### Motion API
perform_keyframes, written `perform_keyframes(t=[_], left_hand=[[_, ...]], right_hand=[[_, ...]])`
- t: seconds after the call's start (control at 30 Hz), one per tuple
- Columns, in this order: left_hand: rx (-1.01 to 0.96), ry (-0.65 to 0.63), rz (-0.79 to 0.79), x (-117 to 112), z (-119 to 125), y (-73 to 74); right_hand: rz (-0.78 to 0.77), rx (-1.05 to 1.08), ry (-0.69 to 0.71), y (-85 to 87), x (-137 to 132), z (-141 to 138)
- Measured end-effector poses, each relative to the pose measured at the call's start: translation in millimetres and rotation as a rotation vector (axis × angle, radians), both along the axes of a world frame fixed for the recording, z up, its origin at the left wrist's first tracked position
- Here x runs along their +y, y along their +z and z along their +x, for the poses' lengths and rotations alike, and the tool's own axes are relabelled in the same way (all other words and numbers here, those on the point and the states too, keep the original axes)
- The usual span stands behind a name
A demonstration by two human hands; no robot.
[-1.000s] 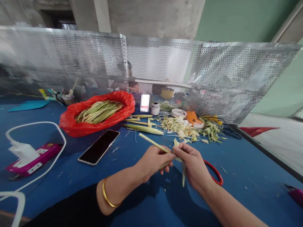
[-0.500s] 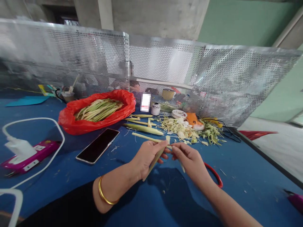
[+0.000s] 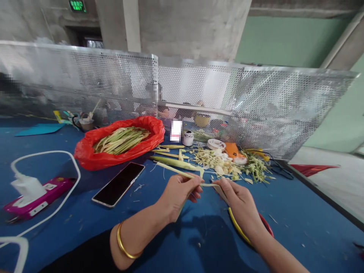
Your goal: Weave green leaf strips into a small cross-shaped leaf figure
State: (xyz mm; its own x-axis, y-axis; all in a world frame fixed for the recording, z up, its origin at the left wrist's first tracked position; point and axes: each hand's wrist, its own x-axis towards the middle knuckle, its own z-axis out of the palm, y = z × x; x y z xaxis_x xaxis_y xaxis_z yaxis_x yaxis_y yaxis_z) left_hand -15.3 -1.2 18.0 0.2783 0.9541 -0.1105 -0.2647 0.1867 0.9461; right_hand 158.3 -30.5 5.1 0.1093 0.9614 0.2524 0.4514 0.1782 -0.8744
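Centrally, pale strip [image 3: 208,185], long axis crosswise between left hand [image 3: 179,192] and right hand [image 3: 239,201]; pinched in fingers of both, neither nearer.

We note a blue tabletop [image 3: 298,216] across the near area, its right side edged by a dark strip [image 3: 327,198]. Along its far side we find an upright perforated metal partition [image 3: 108,76] with bright sheen. Beyond it we observe a grey concrete wall [image 3: 187,30] and, far right, a green wall [image 3: 281,41]. We record a lit exit sign [image 3: 77,5] at far left and pale floor [image 3: 344,172] at right.
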Motion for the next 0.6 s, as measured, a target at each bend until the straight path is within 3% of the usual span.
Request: perform_keyframes(t=[0.1,0.2,0.3,0.43,0.6], left_hand=[[0.089,-0.097,0.065,-7.0,4.3,-2.9],[0.168,-0.203,0.048,-12.9,7.5,-4.0],[0.217,-0.240,0.020,-14.8,8.5,-3.4],[0.199,-0.171,-0.001,-12.1,7.8,-3.9],[0.038,-0.083,-0.114,-6.2,1.3,0.1]], right_hand=[[-0.011,0.196,0.090,1.9,-0.1,-4.1],[-0.145,0.431,0.189,2.9,-2.7,-10.3],[-0.192,0.548,0.153,1.3,-3.5,-13.0],[-0.093,0.532,0.047,-2.9,0.0,-12.1],[-0.129,0.388,0.078,1.6,1.9,-8.8]])
